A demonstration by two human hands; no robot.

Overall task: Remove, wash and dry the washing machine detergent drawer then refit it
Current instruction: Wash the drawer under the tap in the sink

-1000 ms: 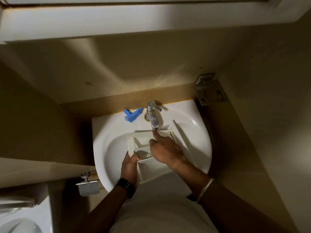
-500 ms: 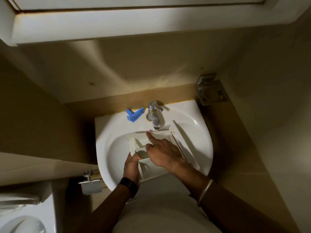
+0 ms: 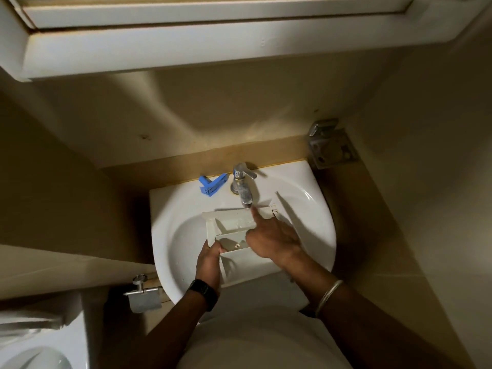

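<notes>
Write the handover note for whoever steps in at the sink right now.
Left hand: gripping the left edge of the white plastic detergent drawer, held over the white ceramic basin.
Right hand: open on the drawer, index finger extended to just under the chrome tap spout.
Blue plastic insert lies on the basin ledge, left of the tap.
Done: drawer removed.
Left: finish washing, dry, refit.

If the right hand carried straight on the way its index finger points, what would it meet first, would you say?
The right hand would most likely meet the tap spout, just beyond its fingertip; whether they already touch is unclear.
</notes>
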